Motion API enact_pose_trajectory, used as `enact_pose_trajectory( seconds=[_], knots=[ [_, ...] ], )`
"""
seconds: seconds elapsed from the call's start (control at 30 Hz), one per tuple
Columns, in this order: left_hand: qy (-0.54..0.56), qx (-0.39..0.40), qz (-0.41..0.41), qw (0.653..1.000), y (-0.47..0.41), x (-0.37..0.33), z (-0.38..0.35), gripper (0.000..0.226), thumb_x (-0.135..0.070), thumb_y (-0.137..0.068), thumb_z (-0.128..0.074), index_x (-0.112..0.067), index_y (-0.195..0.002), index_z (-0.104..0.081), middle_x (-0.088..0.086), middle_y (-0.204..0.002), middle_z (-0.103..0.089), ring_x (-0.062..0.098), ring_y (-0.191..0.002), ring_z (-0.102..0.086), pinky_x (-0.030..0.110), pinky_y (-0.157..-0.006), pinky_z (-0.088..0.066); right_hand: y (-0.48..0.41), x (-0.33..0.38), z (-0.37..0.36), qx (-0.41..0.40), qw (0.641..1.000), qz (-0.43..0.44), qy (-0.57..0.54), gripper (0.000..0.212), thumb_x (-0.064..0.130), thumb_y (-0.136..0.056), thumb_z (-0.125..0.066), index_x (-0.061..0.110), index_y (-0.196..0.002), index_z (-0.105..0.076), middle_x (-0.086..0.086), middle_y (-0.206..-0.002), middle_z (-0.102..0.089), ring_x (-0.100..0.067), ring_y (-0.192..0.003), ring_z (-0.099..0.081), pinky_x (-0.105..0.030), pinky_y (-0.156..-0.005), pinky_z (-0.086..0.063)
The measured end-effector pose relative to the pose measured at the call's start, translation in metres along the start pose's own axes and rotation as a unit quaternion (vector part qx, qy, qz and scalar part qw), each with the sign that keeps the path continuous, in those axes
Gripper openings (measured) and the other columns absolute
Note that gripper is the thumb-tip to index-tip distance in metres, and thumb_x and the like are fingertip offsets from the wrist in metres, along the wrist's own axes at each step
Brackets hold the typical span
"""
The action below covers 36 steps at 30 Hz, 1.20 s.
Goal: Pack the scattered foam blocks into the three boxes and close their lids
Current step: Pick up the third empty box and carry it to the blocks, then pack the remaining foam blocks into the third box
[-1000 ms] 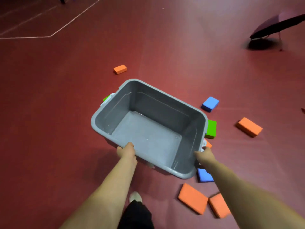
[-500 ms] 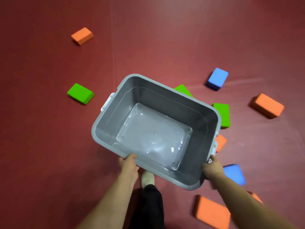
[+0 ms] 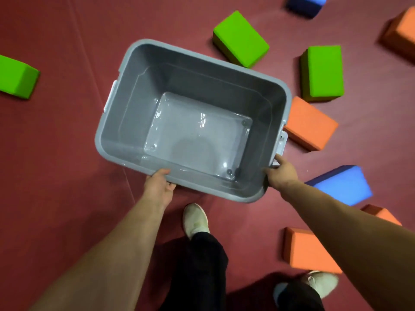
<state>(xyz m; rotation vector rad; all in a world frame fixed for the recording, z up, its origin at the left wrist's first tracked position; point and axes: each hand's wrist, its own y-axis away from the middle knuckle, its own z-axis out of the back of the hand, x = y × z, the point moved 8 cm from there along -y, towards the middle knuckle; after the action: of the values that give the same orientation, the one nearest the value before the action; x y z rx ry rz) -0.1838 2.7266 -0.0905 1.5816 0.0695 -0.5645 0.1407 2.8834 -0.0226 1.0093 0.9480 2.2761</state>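
Note:
An empty grey plastic box (image 3: 125,140) without a lid is held low over the red floor. My left hand (image 3: 158,187) grips its near rim. My right hand (image 3: 281,172) grips the near right corner by the white handle. Foam blocks lie scattered around it: a green block (image 3: 241,38) behind it, a second green block (image 3: 322,72) to the right, a third green block (image 3: 14,77) far left, an orange block (image 3: 311,123) touching the box's right side, a blue block (image 3: 343,184) by my right forearm, and an orange block (image 3: 306,250) near my feet.
My two feet in white shoes, the left shoe (image 3: 195,219) and the right shoe (image 3: 321,282), stand just behind the box. Another orange block (image 3: 402,30) and a blue block (image 3: 306,3) lie at the top right edge. A third orange block (image 3: 379,213) peeks out behind my right arm.
The box has come down toward the floor among the blocks, and my view has tilted steeply downward and closer. Both hands have kept their grip on the rim.

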Motion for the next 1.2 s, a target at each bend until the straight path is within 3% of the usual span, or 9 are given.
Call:
enact_pose_trajectory(
  seconds=[0.17,0.3,0.5,0.57,0.63,0.73,0.83,1.0,1.2],
  knots=[
    [-0.099,-0.004,0.02,0.995,-0.017,0.016,0.003,0.045,-0.001,-0.093,-0.056,-0.012,-0.136,-0.05,0.012,-0.121,-0.067,0.023,-0.089,-0.069,0.041,-0.057,-0.055,-0.026,-0.041,-0.019,0.037,0.998,-0.03,-0.031,0.033,0.001,-0.087,-0.058,0.027,-0.106,-0.061,-0.005,-0.074,-0.069,-0.027,-0.064,-0.064,-0.041,-0.073,-0.06],
    [-0.186,-0.019,0.034,0.982,-0.008,0.024,0.007,0.034,-0.015,-0.098,-0.057,-0.013,-0.131,-0.051,0.009,-0.12,-0.065,0.025,-0.093,-0.067,0.048,-0.073,-0.054,-0.024,-0.062,-0.023,0.101,0.994,-0.031,-0.025,0.04,0.001,-0.088,-0.053,0.029,-0.116,-0.057,-0.011,-0.078,-0.067,-0.028,-0.065,-0.057,-0.048,-0.068,-0.056],
    [-0.398,-0.08,0.025,0.914,0.045,0.06,-0.002,0.05,-0.04,-0.088,-0.064,-0.013,-0.128,-0.051,0.013,-0.123,-0.055,0.032,-0.107,-0.058,0.053,-0.09,-0.052,-0.001,-0.079,-0.005,0.148,0.989,0.013,-0.013,0.063,0.014,-0.09,-0.061,0.019,-0.148,-0.039,-0.009,-0.115,-0.064,-0.027,-0.093,-0.064,-0.039,-0.087,-0.051],
    [-0.486,-0.143,-0.078,0.859,0.071,0.066,-0.013,0.076,-0.046,-0.074,-0.067,-0.004,-0.136,-0.048,0.016,-0.134,-0.055,0.036,-0.117,-0.056,0.046,-0.101,-0.047,0.011,-0.094,0.008,0.171,0.985,0.008,-0.028,0.06,0.013,-0.091,-0.06,0.015,-0.147,-0.04,-0.015,-0.117,-0.064,-0.029,-0.089,-0.065,-0.035,-0.077,-0.051],
    [-0.599,-0.155,-0.214,0.756,0.108,0.077,-0.044,0.082,-0.037,-0.082,-0.064,-0.005,-0.15,-0.031,0.019,-0.153,-0.034,0.035,-0.138,-0.037,0.043,-0.114,-0.032,0.02,-0.113,0.028,0.174,0.984,0.007,-0.041,0.057,0.01,-0.09,-0.059,0.012,-0.146,-0.043,-0.016,-0.108,-0.067,-0.026,-0.079,-0.064,-0.029,-0.067,-0.049],
    [-0.688,-0.029,-0.357,0.631,0.165,0.143,-0.11,0.08,-0.034,-0.09,-0.059,-0.015,-0.156,-0.018,0.011,-0.163,-0.013,0.027,-0.15,-0.014,0.045,-0.12,-0.019,0.024,-0.162,0.07,0.156,0.985,-0.015,-0.07,0.053,0.009,-0.092,-0.058,0.01,-0.143,-0.045,-0.016,-0.103,-0.067,-0.026,-0.076,-0.063,-0.026,-0.061,-0.046],
    [-0.708,0.078,-0.416,0.565,0.193,0.216,-0.158,0.078,-0.038,-0.092,-0.059,-0.016,-0.156,-0.02,0.012,-0.162,-0.017,0.026,-0.15,-0.015,0.043,-0.121,-0.018,0.021,-0.218,0.111,0.124,0.981,-0.06,-0.135,0.051,0.007,-0.093,-0.056,0.01,-0.143,-0.045,-0.015,-0.095,-0.061,-0.028,-0.072,-0.058,-0.031,-0.056,-0.045],
    [-0.766,0.201,-0.327,0.516,0.197,0.371,-0.206,0.075,-0.039,-0.092,-0.062,-0.008,-0.153,-0.031,0.016,-0.156,-0.034,0.027,-0.146,-0.027,0.036,-0.12,-0.021,0.014,-0.337,0.191,0.056,0.969,-0.134,-0.201,0.051,0.01,-0.093,-0.056,0.014,-0.142,-0.046,-0.014,-0.094,-0.061,-0.028,-0.079,-0.061,-0.046,-0.071,-0.057],
    [-0.837,0.281,-0.168,0.437,0.181,0.522,-0.214,0.065,-0.037,-0.094,-0.061,-0.01,-0.149,-0.04,0.009,-0.152,-0.043,0.019,-0.139,-0.041,0.029,-0.115,-0.029,-0.003,-0.467,0.24,0.014,0.958,-0.19,-0.213,0.048,0.018,-0.091,-0.06,0.016,-0.138,-0.051,0.001,-0.092,-0.063,-0.027,-0.076,-0.062,-0.041,-0.071,-0.056]
  ],
)
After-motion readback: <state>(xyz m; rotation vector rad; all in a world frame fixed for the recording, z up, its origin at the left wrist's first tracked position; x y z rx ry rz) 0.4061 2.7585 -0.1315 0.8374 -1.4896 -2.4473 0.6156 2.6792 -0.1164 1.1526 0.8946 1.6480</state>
